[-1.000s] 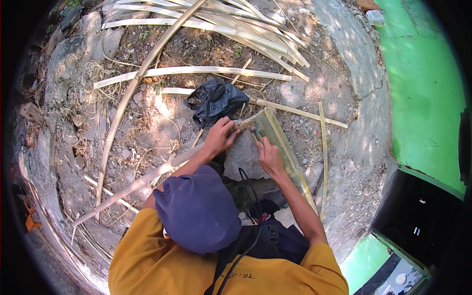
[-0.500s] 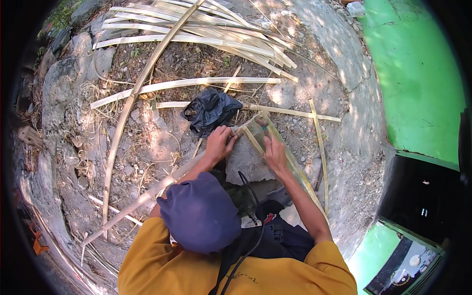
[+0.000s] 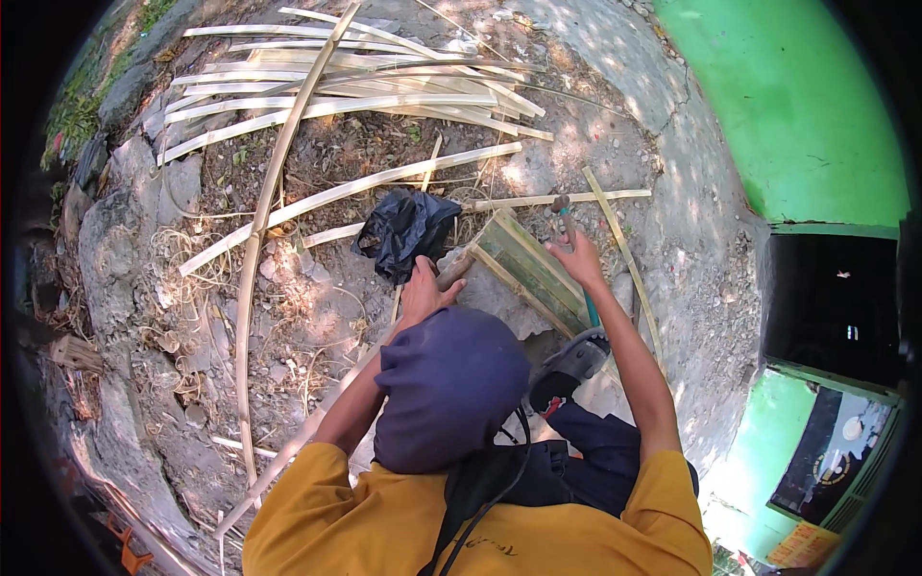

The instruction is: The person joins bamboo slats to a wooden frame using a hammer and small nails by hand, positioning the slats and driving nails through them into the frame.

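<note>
My left hand (image 3: 424, 290) is closed round the upper end of a long bamboo strip (image 3: 458, 270), thumb on one side and fingers on the other. The strip runs back under my left forearm toward the lower left. Its tip meets the corner of a greenish bamboo panel (image 3: 538, 264), framed by pale slats and lying tilted before me. Over the panel's right side, my right hand (image 3: 579, 259) grips a hammer (image 3: 568, 223), its head pointing away from me and its teal handle showing below the wrist. A crumpled black plastic bag (image 3: 405, 233) lies just beyond my left hand.
Many pale bamboo strips (image 3: 365, 101) are piled at the far side. One long strip (image 3: 257, 230) crosses the ground at left, another (image 3: 624, 254) lies right of my right hand. A flat stone (image 3: 514, 305) sits under the panel. A green wall (image 3: 797, 106) stands at right.
My right hand has moved right with the hammer, away from the panel's top end. The panel now shows more of its face. My left hand has shifted slightly toward me.
</note>
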`<state>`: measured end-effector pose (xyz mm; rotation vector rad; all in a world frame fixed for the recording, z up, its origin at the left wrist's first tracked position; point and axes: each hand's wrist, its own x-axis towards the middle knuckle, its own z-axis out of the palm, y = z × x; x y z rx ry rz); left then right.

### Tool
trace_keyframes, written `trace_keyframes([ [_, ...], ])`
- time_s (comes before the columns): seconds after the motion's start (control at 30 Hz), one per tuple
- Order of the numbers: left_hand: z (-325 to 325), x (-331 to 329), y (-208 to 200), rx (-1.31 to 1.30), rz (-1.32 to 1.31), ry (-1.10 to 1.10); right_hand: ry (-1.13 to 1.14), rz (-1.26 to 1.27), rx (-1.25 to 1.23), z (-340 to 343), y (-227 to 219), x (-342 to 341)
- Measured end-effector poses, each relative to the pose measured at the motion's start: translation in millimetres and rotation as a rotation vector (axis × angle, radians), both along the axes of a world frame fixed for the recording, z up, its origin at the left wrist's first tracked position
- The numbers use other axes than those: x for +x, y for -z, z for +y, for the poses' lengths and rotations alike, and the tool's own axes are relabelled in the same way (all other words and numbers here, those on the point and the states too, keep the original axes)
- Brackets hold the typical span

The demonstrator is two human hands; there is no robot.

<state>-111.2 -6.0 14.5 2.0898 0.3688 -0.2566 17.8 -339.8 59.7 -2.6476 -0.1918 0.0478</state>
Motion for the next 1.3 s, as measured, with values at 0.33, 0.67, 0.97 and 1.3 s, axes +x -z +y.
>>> trace_keyframes([
  [0.33, 9, 7, -20, -0.127, -0.003, 0.136, -0.034, 0.643, 0.092, -11, -10, 18],
  [0.67, -3, 38, -114, -0.446, 0.376, 0.316, -0.238, 0.628, 0.152, -13, -104, 11],
  [0.97, -23, 51, -228, -0.496, 0.222, 0.353, -0.135, 0.477, 0.320, -53, -228, -3],
  [1.3, -11, 49, -390, -0.161, -0.052, 0.253, 0.275, 0.150, 0.250, -218, -271, -106],
])
